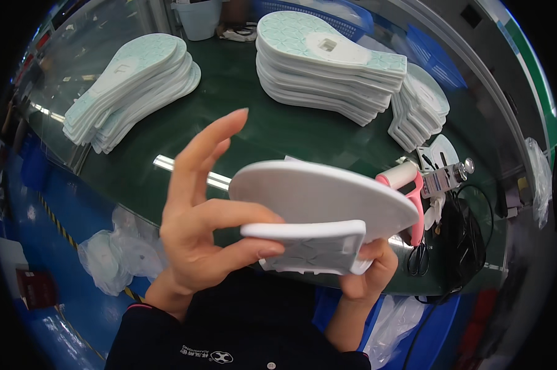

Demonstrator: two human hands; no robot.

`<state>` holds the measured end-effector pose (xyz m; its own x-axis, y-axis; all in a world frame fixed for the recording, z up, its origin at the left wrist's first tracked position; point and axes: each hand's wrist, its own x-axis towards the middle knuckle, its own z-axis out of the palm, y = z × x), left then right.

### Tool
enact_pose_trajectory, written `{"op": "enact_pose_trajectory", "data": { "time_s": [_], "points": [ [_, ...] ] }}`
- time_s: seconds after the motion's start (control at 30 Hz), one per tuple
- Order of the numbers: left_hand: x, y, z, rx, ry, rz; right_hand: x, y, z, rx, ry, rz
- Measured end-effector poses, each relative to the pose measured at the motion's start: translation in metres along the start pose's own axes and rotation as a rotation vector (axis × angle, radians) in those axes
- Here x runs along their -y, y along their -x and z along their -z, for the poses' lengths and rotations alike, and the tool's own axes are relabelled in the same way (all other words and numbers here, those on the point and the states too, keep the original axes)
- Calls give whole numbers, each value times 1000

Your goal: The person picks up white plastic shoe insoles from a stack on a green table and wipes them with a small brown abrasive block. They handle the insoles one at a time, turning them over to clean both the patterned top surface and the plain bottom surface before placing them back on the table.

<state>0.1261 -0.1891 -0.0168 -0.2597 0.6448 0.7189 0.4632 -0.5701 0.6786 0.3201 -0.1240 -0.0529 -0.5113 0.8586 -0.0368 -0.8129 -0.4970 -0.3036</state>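
Note:
A white paddle-shaped plastic panel [315, 188] is held up in front of me, tilted so that its rounded part rises behind its narrower end. My left hand [198, 231] pinches the edge of the narrow end between thumb and index finger, with its other fingers raised. Gripping the right side of the panel is my right hand [376, 271]; the panel hides most of its fingers. Similar panels with a pale green pattern lie in a stack [328, 74] beyond my hands, and in another stack [134, 92] at the far left.
A smaller stack of panels [419, 105] sits at the right of the green table [229, 145]. Near it are a pink-handled lint roller [402, 176], a pump bottle [448, 179], scissors [418, 260] and a black bag [463, 240]. Blue baskets [340, 18] and a pale bucket [198, 18] stand behind.

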Motion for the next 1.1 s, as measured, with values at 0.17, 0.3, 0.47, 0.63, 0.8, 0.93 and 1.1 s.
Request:
{"op": "enact_pose_trajectory", "data": {
  "time_s": [0.17,0.3,0.47,0.63,0.8,0.93,1.1],
  "points": [
    [10,13,-3,100,280,72,-7,6,13,-23,2,81],
    [1,11,1,187,155,-126,-8,4,24,82,102,116],
    [-18,1,17,412,69,-96,13,1,22,239,573,347],
    [-7,8,14,359,40,-176,1,8,2,180,1174,748],
    [-8,3,17,496,56,-181,3,6,-26,436,1616,737],
    [-5,8,16,468,25,-168,-3,6,-33,391,1652,633],
    [-3,14,15,417,85,-94,3,7,-34,446,1682,596]
  ]
}}
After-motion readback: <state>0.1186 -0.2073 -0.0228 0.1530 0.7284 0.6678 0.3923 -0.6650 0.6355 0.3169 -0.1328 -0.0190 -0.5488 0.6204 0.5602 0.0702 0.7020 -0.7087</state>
